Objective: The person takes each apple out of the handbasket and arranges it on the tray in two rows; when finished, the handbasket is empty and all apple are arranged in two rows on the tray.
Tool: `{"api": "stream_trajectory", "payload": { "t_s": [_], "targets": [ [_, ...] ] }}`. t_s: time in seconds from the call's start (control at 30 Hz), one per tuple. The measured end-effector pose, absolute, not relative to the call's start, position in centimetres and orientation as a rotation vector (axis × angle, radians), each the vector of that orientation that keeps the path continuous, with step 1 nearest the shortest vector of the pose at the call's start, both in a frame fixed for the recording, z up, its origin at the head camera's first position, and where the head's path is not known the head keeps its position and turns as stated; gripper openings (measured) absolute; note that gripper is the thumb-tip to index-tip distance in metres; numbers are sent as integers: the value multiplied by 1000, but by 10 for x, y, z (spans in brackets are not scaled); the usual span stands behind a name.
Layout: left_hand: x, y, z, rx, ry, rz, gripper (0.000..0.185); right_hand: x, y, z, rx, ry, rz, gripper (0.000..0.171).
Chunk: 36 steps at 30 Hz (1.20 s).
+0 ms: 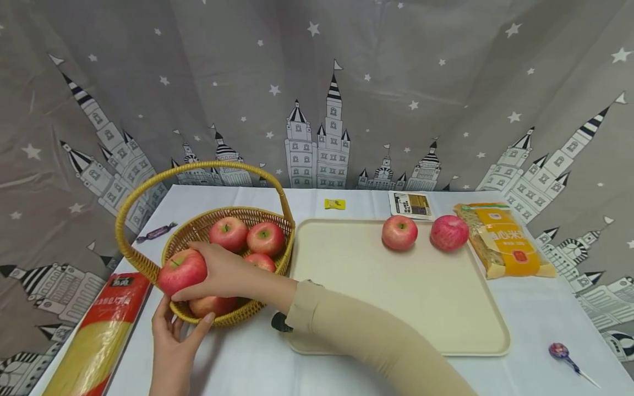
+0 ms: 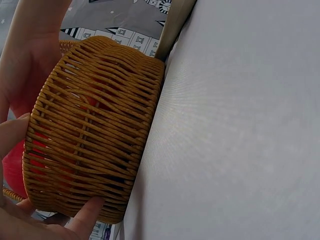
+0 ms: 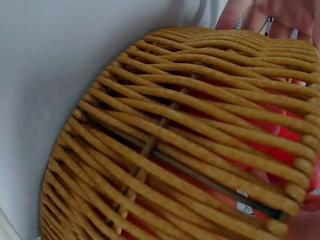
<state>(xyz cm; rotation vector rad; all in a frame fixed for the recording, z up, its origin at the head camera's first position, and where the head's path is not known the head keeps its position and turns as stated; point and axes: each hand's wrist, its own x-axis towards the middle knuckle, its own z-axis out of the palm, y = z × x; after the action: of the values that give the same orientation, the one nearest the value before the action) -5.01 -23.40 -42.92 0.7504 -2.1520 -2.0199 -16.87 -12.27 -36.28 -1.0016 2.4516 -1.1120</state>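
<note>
A woven yellow basket [image 1: 238, 316] with a tall hoop handle stands at the table's left and holds several red apples [image 1: 229, 233]. My right hand [image 1: 195, 273] reaches across it and grips one red apple [image 1: 179, 269] at the basket's near left rim. My left hand [image 1: 183, 322] lies below, thumb and fingers spread and touching the basket's front wall. The left wrist view shows the basket wall [image 2: 95, 130] close up with my thumb [image 2: 90, 210] against it. In the right wrist view, red shows through the weave [image 3: 165, 135].
A cream tray [image 1: 396, 297] right of the basket carries two red apples [image 1: 399, 232] [image 1: 449, 232]. An orange packet [image 1: 505, 239] lies at its right, a red and yellow packet [image 1: 99, 335] at the near left. A lollipop [image 1: 559, 350] and small sweets [image 1: 334, 204] lie around.
</note>
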Motion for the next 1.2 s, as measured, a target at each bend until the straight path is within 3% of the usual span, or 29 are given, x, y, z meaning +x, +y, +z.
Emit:
{"api": "stream_trajectory", "payload": {
  "t_s": [0.23,0.4,0.83,1.2],
  "targets": [
    [-48,-229,-429,732,-2121,-2028,101,-169,-121,-367,-996,2523,-1108,71],
    [-51,-226,-430,712,-2112,-2034,103,-173,-96,-363,-905,2532,-1209,82],
    [-53,-223,-435,707,-2127,-1996,105,-195,48,-352,-625,2537,-1579,90],
    [-53,-222,-428,697,-2109,-2025,103,-224,141,-397,-165,2781,-1325,87]
  ]
}}
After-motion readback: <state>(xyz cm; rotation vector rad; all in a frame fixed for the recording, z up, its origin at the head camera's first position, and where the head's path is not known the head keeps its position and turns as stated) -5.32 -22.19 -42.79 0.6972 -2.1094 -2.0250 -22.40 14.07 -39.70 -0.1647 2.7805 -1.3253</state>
